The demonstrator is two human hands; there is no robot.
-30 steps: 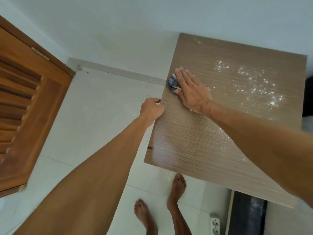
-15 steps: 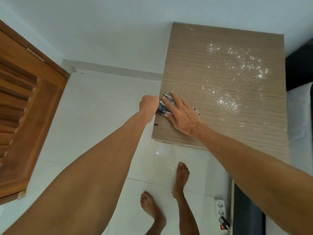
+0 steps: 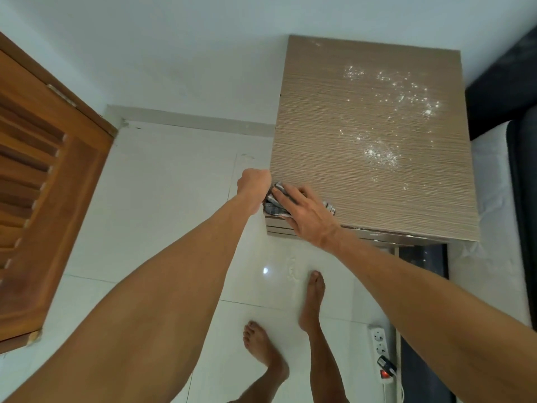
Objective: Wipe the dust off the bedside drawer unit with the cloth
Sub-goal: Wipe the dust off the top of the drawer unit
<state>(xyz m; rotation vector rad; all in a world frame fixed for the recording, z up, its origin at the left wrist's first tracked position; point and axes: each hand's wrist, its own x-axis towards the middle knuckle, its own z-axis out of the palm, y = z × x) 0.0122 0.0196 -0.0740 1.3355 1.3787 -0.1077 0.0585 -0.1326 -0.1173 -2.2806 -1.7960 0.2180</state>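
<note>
The right hand (image 3: 305, 210) lies flat, fingers spread, pressing the checked cloth (image 3: 274, 203) onto the near-left corner of the bedside drawer unit (image 3: 343, 158), right where the top meets its front edge. The left hand (image 3: 254, 181) is curled into a loose fist against the unit's left edge just beside the cloth; it may be cupped there to catch what comes off, though I cannot tell whether it grips anything. The white dust (image 3: 380, 154) sits well apart from the cloth, scattered over the middle and far-right of the top, with flecks along the front lip. To do this stroke well, I would say keep the palm flat and the cloth bunched under the fingers, finish at the corner, then lift and start from the far side, dragging the powder toward the waiting fist rather than letting it spill onto the floor tiles (image 3: 174, 199).
</note>
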